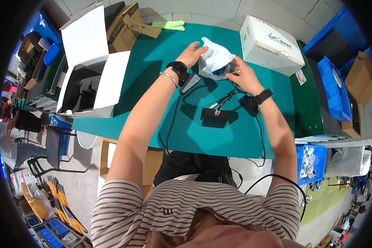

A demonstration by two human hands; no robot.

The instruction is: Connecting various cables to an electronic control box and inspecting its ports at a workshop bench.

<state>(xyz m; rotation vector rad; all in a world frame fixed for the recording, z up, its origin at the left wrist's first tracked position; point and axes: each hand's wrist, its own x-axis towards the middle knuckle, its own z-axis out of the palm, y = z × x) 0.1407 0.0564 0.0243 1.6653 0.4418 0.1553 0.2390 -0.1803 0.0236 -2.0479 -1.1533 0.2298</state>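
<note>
A crumpled white plastic bag (214, 58) is raised over the far middle of the green table. My left hand (191, 54) pinches its upper left edge between thumb and fingers. At the bag's right side, my right hand (246, 77) is curled, with small silver cable ends (234, 72) between its fingers and the bag's mouth. Something dark shows inside the bag, too covered to name. From beneath the right hand, black cables (224, 99) run down to a small black box (215, 118) with metal connectors, resting on the table nearer to me.
An open white carton (107, 82) with black lining stands at the left, a brown cardboard box (124, 29) behind it. A closed white box (272, 43) sits back right. Pale green paper (168, 25) lies by the wall. Wires trail from the devices on both my wrists.
</note>
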